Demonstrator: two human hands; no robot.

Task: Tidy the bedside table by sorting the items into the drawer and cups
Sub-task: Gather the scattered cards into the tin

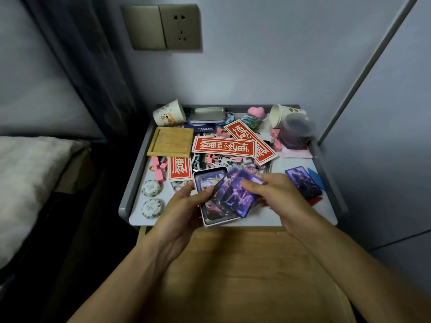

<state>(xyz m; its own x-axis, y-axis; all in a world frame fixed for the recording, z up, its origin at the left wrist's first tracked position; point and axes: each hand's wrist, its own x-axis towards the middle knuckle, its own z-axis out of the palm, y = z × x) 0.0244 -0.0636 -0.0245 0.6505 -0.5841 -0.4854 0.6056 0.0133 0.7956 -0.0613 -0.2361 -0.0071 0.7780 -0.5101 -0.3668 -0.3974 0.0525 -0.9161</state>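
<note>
**Loose fan of cards held over the tin at the front edge**

The left hand (186, 201) is curled round the left side of a fan of purple picture cards (235, 194), thumb on top. The right hand (275, 194) pinches the fan's right side. The cards hang just above an open tin (198, 177), which sits at the front edge of the worktop (291, 215).

One more purple card (303, 183) lies near the right edge. Red paper slips (224, 146) sprawl across the middle. Both paper cups, one at the back left corner (169, 114) and one at the back right (279, 115), lie tipped over.

The fan looks unsquared, so a glossy card could slide out and drop past the front edge. A nudge from either wrist might push the tin off too.
</note>
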